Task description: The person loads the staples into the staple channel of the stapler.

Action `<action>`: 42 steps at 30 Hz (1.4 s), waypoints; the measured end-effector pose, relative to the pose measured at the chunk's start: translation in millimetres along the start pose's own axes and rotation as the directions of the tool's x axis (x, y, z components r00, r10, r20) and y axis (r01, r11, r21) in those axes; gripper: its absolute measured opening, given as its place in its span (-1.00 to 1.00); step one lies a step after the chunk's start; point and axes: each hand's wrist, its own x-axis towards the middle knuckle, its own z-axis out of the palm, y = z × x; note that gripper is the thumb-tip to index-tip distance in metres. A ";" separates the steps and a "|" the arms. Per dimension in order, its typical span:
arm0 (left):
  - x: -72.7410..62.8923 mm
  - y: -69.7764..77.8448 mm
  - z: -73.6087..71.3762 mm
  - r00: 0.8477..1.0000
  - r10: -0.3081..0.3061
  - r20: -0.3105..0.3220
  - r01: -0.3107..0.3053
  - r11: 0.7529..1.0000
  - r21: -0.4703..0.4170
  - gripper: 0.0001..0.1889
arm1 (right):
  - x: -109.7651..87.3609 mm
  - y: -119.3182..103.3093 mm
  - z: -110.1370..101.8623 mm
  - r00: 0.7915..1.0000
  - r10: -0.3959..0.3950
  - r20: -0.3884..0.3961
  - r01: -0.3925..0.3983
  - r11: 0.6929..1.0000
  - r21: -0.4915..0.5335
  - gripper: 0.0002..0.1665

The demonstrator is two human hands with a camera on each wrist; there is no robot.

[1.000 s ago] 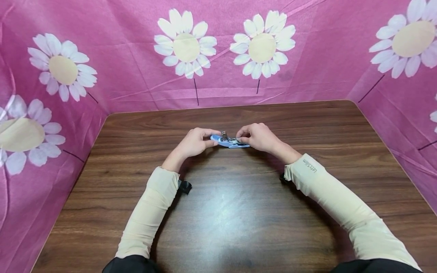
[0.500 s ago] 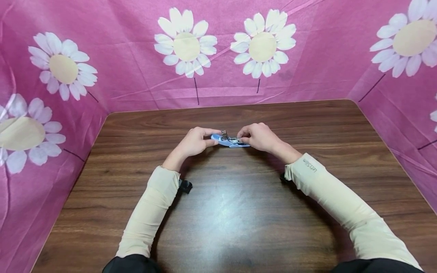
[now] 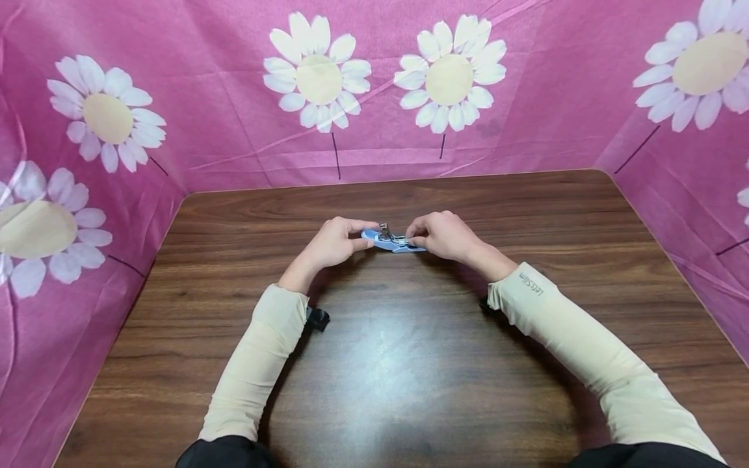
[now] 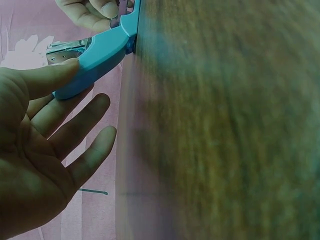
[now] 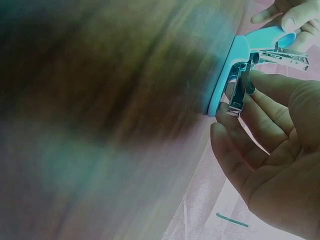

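Note:
A light blue stapler (image 3: 386, 245) with its top swung open lies near the far side of the table, between both hands. My left hand (image 3: 335, 244) pinches the raised blue top; in the left wrist view the thumb presses the stapler's cover (image 4: 102, 59) while the other fingers stay spread below. My right hand (image 3: 447, 235) is at the base end. Seen from the right wrist, its thumb and fingers pinch at the metal staple channel (image 5: 239, 92). Whether staples lie between those fingertips is hidden.
The brown wooden table (image 3: 386, 364) extends on all sides of the stapler. Pink cloth (image 3: 386, 149) with white daisies hangs behind and at both sides, along the table's edges. A dark wrist camera (image 3: 318, 319) sits under the left sleeve.
The right hand's fingertips shift very slightly at the staple channel. The left hand and the stapler look nearly still.

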 end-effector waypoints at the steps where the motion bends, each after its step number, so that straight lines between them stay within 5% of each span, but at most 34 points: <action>1: -0.1 0.2 0.1 1.000 -0.001 -0.001 0.001 1.000 -0.001 -0.61 | -0.1 -0.1 0.2 1.000 -0.001 -0.001 0.001 1.000 -0.002 -0.89; 42: -0.1 2.6 -0.2 1.000 0.002 -0.009 -0.002 1.000 0.008 -0.60 | -1.1 -0.9 0.2 1.000 0.016 -0.013 -0.016 1.000 -0.011 -0.90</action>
